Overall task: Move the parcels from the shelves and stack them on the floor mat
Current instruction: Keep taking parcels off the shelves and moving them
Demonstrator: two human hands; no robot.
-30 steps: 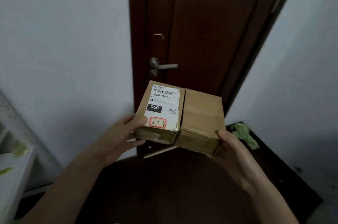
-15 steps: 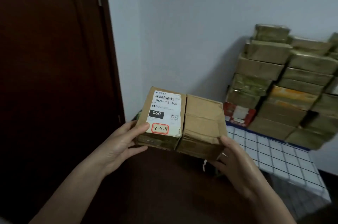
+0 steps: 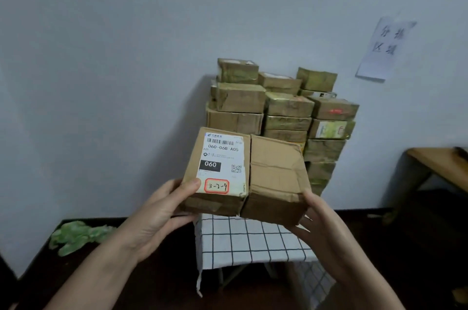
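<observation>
Two boxes up in the air, side by side and touching along one seam; the labelled parcel (image 3: 217,170) on the left carries a white shipping label (image 3: 222,160) with "3-2-9" hand-written in a red frame, and the plain parcel (image 3: 274,178) on the right is creased brown cardboard. Together they make one wide block, its long axis running left to right between the hands. The left hand (image 3: 162,213) clamps the labelled box from its outer side, thumb (image 3: 192,184) on top by the red frame and fingers curled beneath; the right hand (image 3: 321,228) cups the plain box at its far right corner, fingers tucked under. It looks like a squeeze from both ends keeps the pair together, so neither hand is nearer, and they would have to travel as one.

Straight ahead, beyond the boxes and against the wall, rises the stack (image 3: 283,112) of taped parcels, several tiers high; it stands on the checked floor mat (image 3: 253,241), whose bare front part lies directly below the held pair. My read is that the set-down goes forward or down from here; letting go on one side early could drop a box.

Further out, something green and crumpled (image 3: 76,235) lies on the dark floor at left; a wooden table (image 3: 440,165) stands at right; a paper notice (image 3: 385,49) hangs on the wall.
</observation>
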